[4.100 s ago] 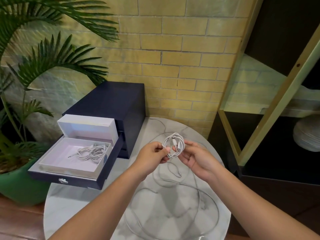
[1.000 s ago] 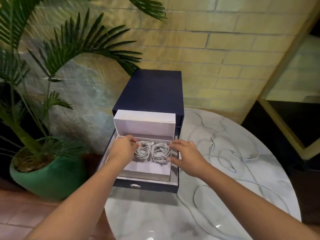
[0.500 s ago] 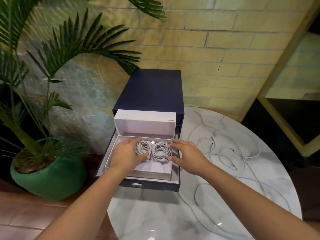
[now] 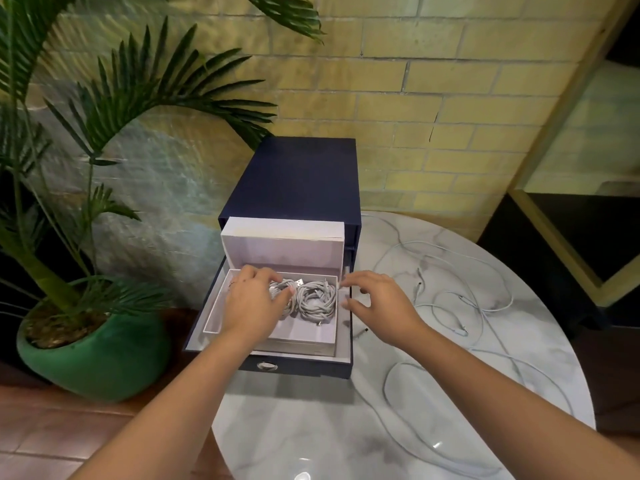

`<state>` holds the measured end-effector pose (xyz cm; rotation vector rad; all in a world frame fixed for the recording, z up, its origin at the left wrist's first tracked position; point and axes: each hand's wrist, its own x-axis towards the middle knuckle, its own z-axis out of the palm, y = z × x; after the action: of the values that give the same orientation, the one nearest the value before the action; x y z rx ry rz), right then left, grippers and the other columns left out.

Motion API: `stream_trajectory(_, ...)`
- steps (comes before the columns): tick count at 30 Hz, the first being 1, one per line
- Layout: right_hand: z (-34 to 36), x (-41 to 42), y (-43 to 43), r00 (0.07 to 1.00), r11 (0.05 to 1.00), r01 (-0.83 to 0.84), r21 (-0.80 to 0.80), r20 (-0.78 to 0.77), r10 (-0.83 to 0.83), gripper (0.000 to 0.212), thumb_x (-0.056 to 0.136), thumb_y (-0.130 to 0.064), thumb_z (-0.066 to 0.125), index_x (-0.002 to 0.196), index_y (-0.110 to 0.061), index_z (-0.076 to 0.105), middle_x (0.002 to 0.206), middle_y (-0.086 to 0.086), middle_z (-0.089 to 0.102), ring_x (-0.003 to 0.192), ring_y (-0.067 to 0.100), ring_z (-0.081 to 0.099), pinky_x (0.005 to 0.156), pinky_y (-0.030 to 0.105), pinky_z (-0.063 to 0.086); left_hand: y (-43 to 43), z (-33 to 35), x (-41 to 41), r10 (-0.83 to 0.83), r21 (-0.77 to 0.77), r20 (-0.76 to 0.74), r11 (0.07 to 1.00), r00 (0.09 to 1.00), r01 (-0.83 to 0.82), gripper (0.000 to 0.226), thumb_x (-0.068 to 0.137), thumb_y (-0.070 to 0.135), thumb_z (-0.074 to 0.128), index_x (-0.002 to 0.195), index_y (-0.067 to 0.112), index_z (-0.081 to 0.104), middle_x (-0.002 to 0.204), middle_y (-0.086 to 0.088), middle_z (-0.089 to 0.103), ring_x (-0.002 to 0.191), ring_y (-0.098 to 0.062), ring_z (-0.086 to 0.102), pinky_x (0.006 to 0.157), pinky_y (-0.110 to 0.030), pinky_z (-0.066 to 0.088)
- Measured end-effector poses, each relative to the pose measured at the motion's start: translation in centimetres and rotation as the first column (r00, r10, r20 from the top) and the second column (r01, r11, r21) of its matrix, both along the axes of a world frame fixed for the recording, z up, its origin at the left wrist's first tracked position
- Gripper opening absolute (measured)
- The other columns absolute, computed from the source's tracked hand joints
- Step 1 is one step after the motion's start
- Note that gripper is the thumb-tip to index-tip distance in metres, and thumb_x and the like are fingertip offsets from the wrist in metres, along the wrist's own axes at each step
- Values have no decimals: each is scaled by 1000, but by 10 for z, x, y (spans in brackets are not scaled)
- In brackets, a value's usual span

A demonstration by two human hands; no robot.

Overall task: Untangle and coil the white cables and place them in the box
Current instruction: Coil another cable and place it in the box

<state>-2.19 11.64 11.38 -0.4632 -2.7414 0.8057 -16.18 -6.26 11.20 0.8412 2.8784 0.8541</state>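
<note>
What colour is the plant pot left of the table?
The plant pot is green; head view.

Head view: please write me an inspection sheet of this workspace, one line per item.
Surface: round marble table, glossy.
Job's things: two coiled cables, left coil and right coil, side by side in the open white box.
Clutter: nothing seen.
Hands: left hand rests on the left coil; right hand hovers beside the box, holding nothing.
Cables: loose cables lie uncoiled on the table.
Surroundings: blue drawer unit, potted palm, brick wall.
</note>
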Motion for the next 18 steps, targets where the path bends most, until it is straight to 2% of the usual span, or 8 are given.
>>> stream_trajectory(3,6,12,10,998,998,32,-48,-47,-34,15,90,-24,64,104,-25,68,100,-11,64,90,8,55,81,23,44,14,5,13,-93,100,-12,991,996,94,17,90,37,61,102,24,64,105,6,52,104,-17,52,85,-28,38)
stream_trajectory(6,10,29,25,996,992,62,-107,-56,-68,6,89,-21,65,92,-24,69,87,-13,64,81,2,58,75,17,46,34,10,33,-208,209,-13,956,978,206,6,90,26,61,94,24,65,95,10,53,93,-14,54,80,-28,43)
stream_trajectory(8,11,43,36,994,989,85,-123,-60,-93,6,88,-19,65,86,-24,68,83,-13,63,79,2,57,72,16,45,51,14,51,-281,280,-7,921,960,272,6,89,19,61,92,21,66,91,8,56,86,-10,55,79,-25,45)
stream_trajectory(11,9,67,54,988,980,128,-150,-68,-139,8,86,-14,67,83,-21,67,77,-12,62,75,4,57,69,13,43,74,17,77,-377,347,16,871,926,349,8,89,13,62,89,20,66,87,7,57,79,-3,54,72,-9,39)
stream_trajectory(14,0,95,74,980,970,179,-165,-55,-190,11,84,-12,68,81,-22,67,76,-12,62,73,4,57,67,8,40,95,13,102,-456,376,31,830,889,412,12,89,12,63,87,23,65,84,12,55,79,-1,54,70,-5,37)
stream_trajectory(18,-18,130,99,972,951,234,-201,37,-231,6,85,-13,68,84,-19,68,79,-9,63,76,7,59,71,18,47,116,-7,131,-501,362,87,821,861,441,14,88,10,62,87,23,65,82,9,56,78,0,54,70,-5,37)
